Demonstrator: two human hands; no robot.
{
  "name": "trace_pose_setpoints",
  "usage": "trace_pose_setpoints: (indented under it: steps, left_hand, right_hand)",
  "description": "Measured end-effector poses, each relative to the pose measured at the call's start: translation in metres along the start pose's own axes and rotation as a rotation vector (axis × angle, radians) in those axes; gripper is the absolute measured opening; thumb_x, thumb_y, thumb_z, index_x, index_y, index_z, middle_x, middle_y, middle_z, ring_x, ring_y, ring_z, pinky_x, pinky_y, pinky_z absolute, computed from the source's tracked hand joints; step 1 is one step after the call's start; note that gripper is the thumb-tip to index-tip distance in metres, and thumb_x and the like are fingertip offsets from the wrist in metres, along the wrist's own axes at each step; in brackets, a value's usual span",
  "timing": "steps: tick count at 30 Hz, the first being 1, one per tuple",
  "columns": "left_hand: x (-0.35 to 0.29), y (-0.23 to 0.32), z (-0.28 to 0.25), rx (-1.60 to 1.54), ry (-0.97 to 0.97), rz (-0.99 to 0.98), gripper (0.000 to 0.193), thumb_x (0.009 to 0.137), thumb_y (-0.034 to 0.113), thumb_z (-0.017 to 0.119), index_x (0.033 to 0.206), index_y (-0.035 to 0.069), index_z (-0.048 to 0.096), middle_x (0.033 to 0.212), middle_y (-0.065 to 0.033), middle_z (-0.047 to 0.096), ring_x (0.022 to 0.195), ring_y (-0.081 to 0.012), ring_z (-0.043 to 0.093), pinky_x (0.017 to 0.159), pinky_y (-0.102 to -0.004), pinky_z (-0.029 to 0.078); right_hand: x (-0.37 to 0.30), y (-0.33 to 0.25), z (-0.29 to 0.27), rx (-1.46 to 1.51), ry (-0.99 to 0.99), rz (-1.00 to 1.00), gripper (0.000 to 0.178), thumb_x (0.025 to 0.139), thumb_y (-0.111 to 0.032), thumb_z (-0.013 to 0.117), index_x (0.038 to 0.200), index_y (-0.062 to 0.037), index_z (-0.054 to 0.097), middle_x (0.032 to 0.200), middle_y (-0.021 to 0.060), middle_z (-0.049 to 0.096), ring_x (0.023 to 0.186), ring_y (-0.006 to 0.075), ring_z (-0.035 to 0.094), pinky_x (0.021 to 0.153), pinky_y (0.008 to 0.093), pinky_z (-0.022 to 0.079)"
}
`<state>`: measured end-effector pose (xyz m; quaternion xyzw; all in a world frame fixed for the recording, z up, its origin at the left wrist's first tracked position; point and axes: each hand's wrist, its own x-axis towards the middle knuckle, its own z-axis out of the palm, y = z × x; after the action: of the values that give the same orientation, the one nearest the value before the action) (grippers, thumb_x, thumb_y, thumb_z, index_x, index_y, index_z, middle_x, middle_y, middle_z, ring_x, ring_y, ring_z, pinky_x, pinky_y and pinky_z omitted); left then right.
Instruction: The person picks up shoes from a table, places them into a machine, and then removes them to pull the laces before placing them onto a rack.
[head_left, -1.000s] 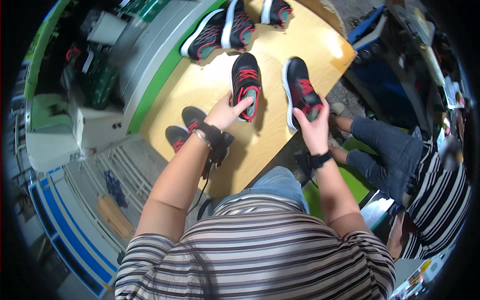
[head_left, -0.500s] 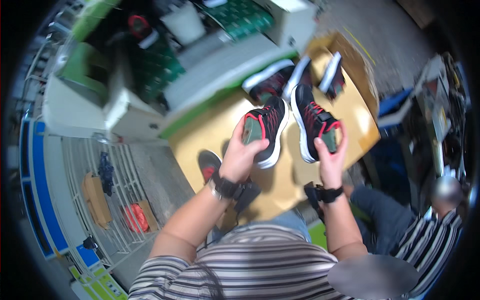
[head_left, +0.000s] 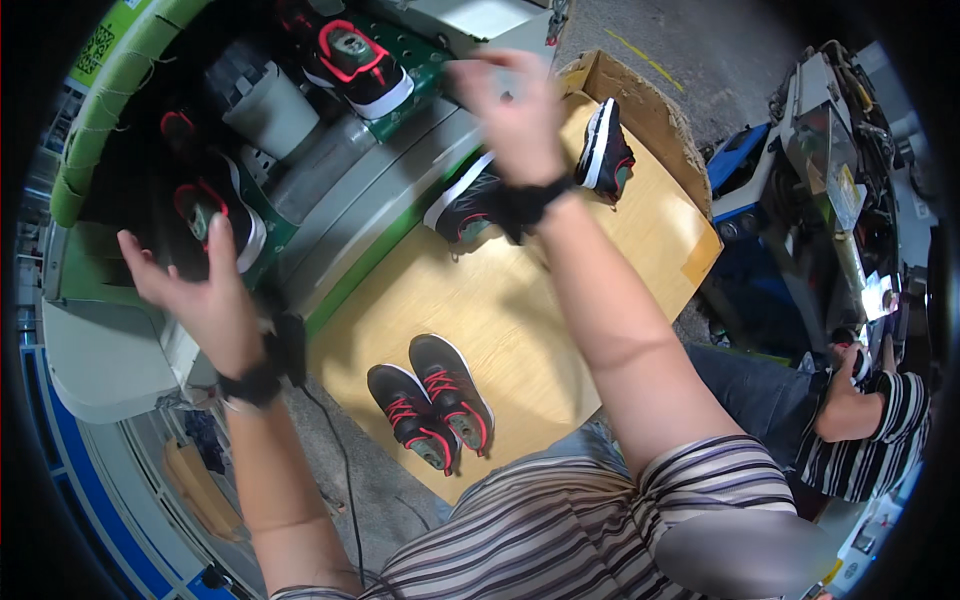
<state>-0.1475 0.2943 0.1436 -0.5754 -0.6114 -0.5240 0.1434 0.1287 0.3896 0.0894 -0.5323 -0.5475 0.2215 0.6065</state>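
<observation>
My left hand (head_left: 205,295) is open, thumb and fingers apart, holding nothing. Just beyond its fingertips a black sneaker with red trim (head_left: 250,225) rests on a green perforated mat inside the machine. Another such sneaker (head_left: 380,90) stands on a second green mat (head_left: 425,65), its heel opening edged in red. My right hand (head_left: 520,120), blurred by motion, is raised to the right of that shoe with fingers apart and nothing visible in it. Below it a black sneaker with a white sole (head_left: 465,205) is partly hidden by my wrist.
A wooden-topped table (head_left: 530,330) carries a pair of black sneakers with red laces (head_left: 425,400) near me and one sneaker (head_left: 605,150) by the cardboard wall (head_left: 650,110). The machine's green-edged rim (head_left: 370,250) borders it. A co-worker in stripes (head_left: 870,430) sits at right.
Both hands have let go of the sneakers they held and are now apart, over by the machine. Sneakers now sit on the green mats, which showed bare before. My view has shifted.
</observation>
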Motion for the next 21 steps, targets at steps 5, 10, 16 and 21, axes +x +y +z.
trace_pose_setpoints:
  steps: [5,10,16,21]
  left_hand:
    - [-0.078,0.091,0.063,-0.423,-0.75,0.233,0.046,0.082,0.009,0.069,0.126,0.004,0.056,0.131,-0.0172,0.051,0.125,-0.0342,0.047,0.106,-0.0415,0.037]
    - [-0.177,0.122,0.193,-0.259,-1.065,0.116,0.086,0.079,0.029,0.076,0.148,0.003,0.031,0.14,-0.0251,0.041,0.124,-0.0406,0.046,0.104,-0.0444,0.039]
    - [-0.221,0.134,0.21,0.118,-1.031,0.135,0.115,0.058,0.03,0.086,0.153,0.014,0.023,0.145,-0.0219,0.035,0.109,-0.0382,0.05,0.096,-0.0476,0.041]
    - [-0.249,0.11,0.111,-0.438,-1.272,-0.352,0.104,0.071,0.032,0.078,0.151,0.0,0.02,0.135,-0.0253,0.045,0.122,-0.0372,0.05,0.105,-0.0422,0.041]
  right_hand:
    - [0.001,0.202,-0.159,-0.831,0.262,0.557,0.087,0.068,-0.041,0.083,0.133,0.0015,0.043,0.13,0.0252,0.047,0.122,0.0386,0.048,0.105,0.0443,0.04]
    - [-0.096,0.168,-0.169,-0.631,0.001,0.471,0.092,0.066,-0.027,0.082,0.145,-0.011,0.037,0.142,0.0261,0.04,0.126,0.0408,0.046,0.105,0.0478,0.04]
    - [-0.266,0.035,-0.216,-0.824,-0.053,0.357,0.105,0.06,-0.023,0.091,0.148,-0.0126,0.035,0.149,0.0235,0.032,0.133,0.0452,0.037,0.107,0.0532,0.035]
    - [-0.27,0.048,-0.23,-0.504,-0.29,0.502,0.078,0.075,-0.029,0.082,0.138,-0.0005,0.046,0.113,0.0261,0.064,0.106,0.04,0.062,0.093,0.0428,0.049]
